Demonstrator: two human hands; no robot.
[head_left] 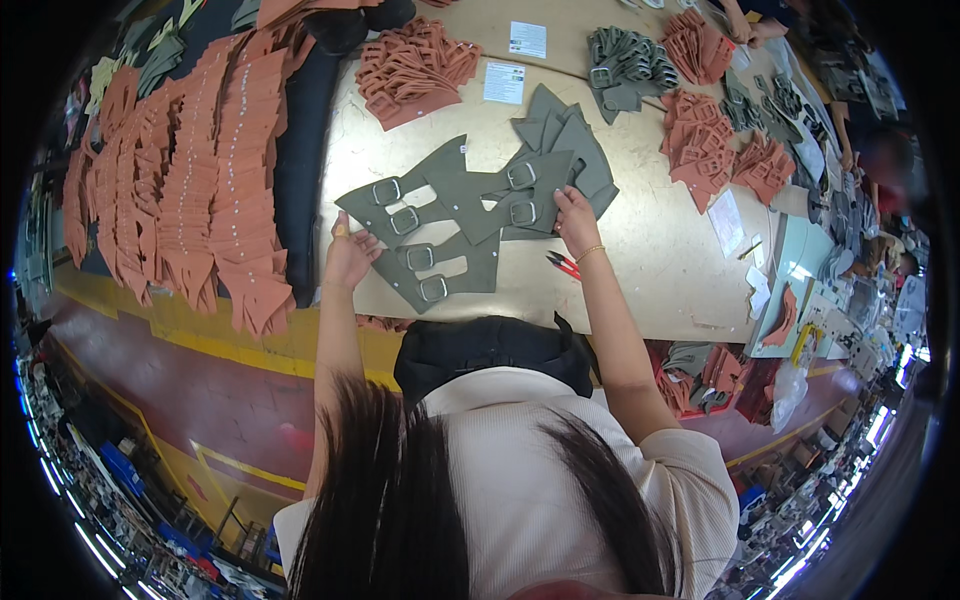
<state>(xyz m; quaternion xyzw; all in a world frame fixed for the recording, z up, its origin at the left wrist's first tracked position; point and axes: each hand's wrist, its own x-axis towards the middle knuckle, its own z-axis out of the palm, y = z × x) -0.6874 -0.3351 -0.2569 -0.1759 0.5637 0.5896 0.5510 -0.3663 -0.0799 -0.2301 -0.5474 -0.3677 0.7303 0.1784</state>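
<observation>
Dark green flat pieces with straps and silver buckles (420, 257) lie partly overlapped on the table in front of me. My right hand (577, 222) pinches the edge of the right-hand green buckled piece (540, 180) between thumb and fingers. At the left edge of the group, my left hand (350, 255) has its fingers apart, close against the left-hand green buckled piece (365, 197); whether it bears any of the weight is unclear. Beyond my right hand, a stack of plain dark green pieces (585, 150) lies partly under the buckled ones.
Rust-coloured buckled pieces (415, 65) are heaped at the far left of the table (620, 290). Long rows of rust pieces (190, 160) hang over a dark surface at left. A red-and-black pen-like tool (563, 264) lies by my right wrist. Another person's hand (765, 30) shows at far right.
</observation>
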